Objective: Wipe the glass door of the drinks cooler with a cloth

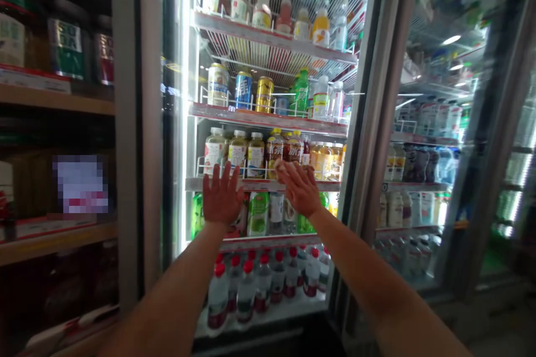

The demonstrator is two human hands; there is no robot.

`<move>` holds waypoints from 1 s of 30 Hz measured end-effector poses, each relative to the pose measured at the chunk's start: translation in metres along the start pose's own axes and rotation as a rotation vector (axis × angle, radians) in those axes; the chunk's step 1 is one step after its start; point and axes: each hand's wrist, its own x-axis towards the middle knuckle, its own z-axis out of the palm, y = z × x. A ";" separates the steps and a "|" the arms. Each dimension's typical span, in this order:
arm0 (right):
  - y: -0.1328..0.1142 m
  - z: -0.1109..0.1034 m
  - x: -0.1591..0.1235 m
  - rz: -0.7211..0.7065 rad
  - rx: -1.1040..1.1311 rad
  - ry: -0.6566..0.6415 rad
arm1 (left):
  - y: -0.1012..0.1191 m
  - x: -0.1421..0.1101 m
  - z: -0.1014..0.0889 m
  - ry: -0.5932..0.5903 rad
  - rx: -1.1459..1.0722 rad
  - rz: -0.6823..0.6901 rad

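Jars [67,39] stand in the upper left of the frame. Left of centre, the left hand [221,198] is raised, fingers spread wide, in front of white-capped bottles [237,149]. At mid-frame are yellow-capped bottles [295,144]; below them, the right hand [300,189] has fingers close together, whether holding anything I cannot tell. Further right stand dimmer bottles [396,163].

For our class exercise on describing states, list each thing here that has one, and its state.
Left hand: raised, open, fingers spread
Right hand: raised, fingers extended, grip unclear
Drinks cooler: lit inside
Red-capped bottles: upright, capped
Blue can: upright
Gold can: upright
Green bottle: upright
Green SODA container: upright
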 end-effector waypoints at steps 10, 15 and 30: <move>0.001 -0.001 -0.011 0.030 0.016 0.030 | -0.001 -0.001 0.000 -0.014 0.029 -0.002; 0.004 0.000 -0.019 -0.177 0.118 -0.135 | 0.000 -0.002 0.000 -0.038 0.026 -0.019; -0.004 -0.001 -0.032 -0.073 0.109 -0.138 | 0.002 -0.002 0.000 -0.070 -0.024 -0.082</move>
